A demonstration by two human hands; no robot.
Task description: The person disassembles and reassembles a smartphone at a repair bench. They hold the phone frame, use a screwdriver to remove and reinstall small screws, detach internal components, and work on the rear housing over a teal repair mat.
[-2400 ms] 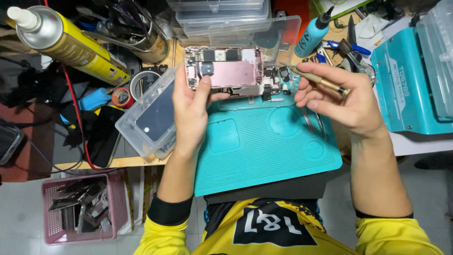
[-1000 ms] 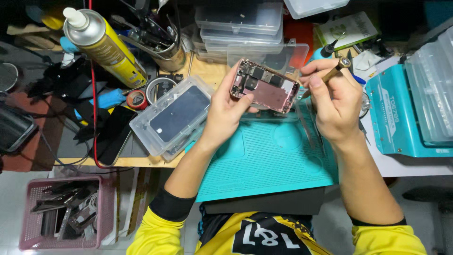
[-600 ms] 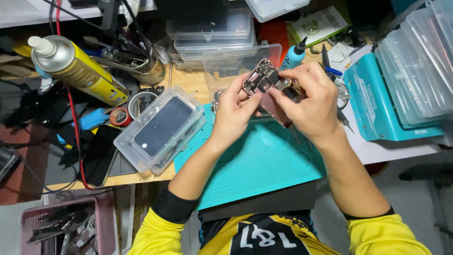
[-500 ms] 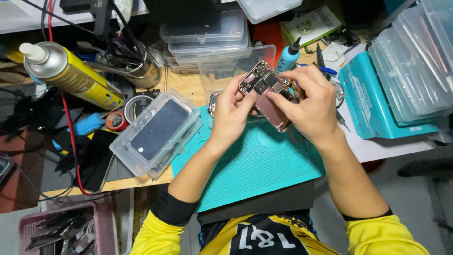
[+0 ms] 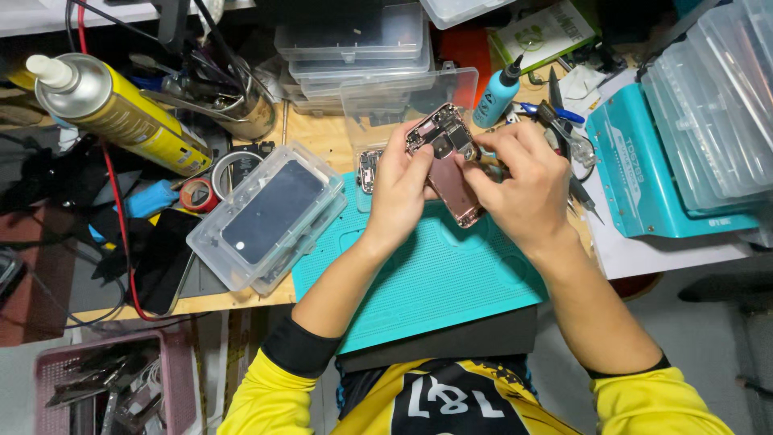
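Since half second ago, we see opened phone hardly shifted, both hands staying on it above teal mat on desk. Lower phone edge hidden behind fingers; tool in right hand indiscernible. Left hand clasps phone's left side; right hand pinches right edge.

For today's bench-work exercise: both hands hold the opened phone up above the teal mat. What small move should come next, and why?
Probably lower the opened phone flat onto the teal mat. The left hand and right hand both grip it tilted in mid-air with its inner parts exposed, so neither hand is free to work on it.
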